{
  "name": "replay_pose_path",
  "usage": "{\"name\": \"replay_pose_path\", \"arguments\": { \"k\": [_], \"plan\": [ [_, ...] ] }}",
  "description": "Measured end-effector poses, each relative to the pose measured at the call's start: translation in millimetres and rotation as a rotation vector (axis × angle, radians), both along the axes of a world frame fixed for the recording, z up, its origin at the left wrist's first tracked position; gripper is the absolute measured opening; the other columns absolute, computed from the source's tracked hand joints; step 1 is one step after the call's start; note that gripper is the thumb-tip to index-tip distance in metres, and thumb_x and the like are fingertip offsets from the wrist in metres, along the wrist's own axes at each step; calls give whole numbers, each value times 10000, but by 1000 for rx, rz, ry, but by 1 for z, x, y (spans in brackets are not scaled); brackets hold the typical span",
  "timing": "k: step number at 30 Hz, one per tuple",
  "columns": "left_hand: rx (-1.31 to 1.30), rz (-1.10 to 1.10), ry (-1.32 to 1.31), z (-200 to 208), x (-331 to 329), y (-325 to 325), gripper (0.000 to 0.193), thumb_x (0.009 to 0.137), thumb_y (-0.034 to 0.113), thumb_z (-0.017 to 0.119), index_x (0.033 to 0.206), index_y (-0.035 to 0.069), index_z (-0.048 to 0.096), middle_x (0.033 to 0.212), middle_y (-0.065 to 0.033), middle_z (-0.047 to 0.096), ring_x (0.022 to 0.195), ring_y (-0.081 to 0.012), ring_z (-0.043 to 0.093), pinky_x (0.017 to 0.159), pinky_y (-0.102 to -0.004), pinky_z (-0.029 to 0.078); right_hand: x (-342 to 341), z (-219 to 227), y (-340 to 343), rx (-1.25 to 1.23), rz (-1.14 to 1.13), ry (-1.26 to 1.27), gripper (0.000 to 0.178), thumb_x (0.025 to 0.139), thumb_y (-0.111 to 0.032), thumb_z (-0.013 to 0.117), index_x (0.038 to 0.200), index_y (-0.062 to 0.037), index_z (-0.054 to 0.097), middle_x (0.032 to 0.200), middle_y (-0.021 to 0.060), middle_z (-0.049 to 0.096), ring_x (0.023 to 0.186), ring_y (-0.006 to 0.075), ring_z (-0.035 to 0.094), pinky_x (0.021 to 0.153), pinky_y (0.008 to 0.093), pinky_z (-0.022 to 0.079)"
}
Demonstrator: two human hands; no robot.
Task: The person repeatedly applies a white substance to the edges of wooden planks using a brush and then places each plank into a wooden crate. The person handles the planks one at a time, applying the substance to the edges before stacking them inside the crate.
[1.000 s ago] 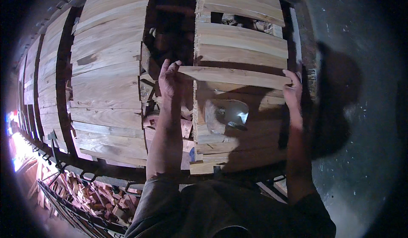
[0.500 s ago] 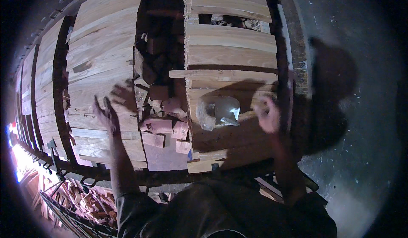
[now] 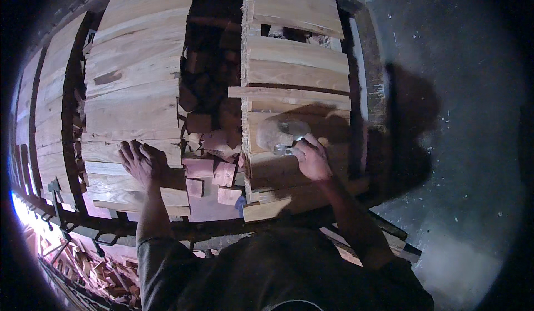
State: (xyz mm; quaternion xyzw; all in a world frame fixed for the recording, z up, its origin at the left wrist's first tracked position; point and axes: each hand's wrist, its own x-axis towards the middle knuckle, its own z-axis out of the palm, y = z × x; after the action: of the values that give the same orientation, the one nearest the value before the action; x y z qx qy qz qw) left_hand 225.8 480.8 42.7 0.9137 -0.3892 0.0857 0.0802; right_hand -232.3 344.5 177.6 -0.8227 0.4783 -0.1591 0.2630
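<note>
Well, had a cloudy, see-through plastic bag [image 3: 278, 135], crumpled and glinting at one corner, lying on the right-hand boards [image 3: 272, 172]. Held the right hand [image 3: 315, 158] at the bag's right edge with thumb and forefinger bent close together; could not tell whether clamped on the plastic. Rested the left hand [image 3: 146, 163] on the left-hand boards [image 3: 130, 113] with fingers a little apart. Half a second earlier, had the right hand off the bag, just to the right, and the left raised; a second earlier, gripped the narrow plank [image 3: 289, 95], by now lying across the right-hand boards, in both hands. Had a dark gap [image 3: 214, 61] with wood scraps [image 3: 199, 167] between the boards, a metal rim [image 3: 183, 230] on the near side and room for moving over the left-hand boards.
</note>
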Motion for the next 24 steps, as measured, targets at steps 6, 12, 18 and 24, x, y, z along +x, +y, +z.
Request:
{"name": "replay_pose_path", "arguments": {
  "k": [6,12,18,24],
  "plan": [
    [-63,12,15,9,-5,-7,493,952,375,381,1336,82,478,1476,-160,346,1379,-359,268,1124,-465,207,-9,15,-10,337,-60,77,230,744,42,579,950,-35,645,843,103,587,779,213,573,682,338,457],
    [-62,14,-8,11,-1,-2,467,956,366,379,1306,83,501,1464,-159,363,1377,-360,271,1124,-466,206,4,28,-73,379,-138,131,516,770,28,584,1281,-30,535,1088,123,613,997,135,556,839,260,457],
    [-83,-6,-9,6,-1,-8,461,959,367,378,1307,91,503,1450,-160,379,1375,-366,271,1121,-468,211,-18,-50,-140,315,-38,170,822,701,28,692,1439,-88,349,1477,162,352,1339,305,372,1108,336,311],
    [-44,25,3,11,-4,-10,477,964,376,377,1322,83,491,1449,-161,380,1377,-361,271,1119,-468,218,15,-68,-162,53,-95,286,793,702,22,657,1428,-99,361,1456,162,375,1335,326,366,1105,362,315]
  ]
}}
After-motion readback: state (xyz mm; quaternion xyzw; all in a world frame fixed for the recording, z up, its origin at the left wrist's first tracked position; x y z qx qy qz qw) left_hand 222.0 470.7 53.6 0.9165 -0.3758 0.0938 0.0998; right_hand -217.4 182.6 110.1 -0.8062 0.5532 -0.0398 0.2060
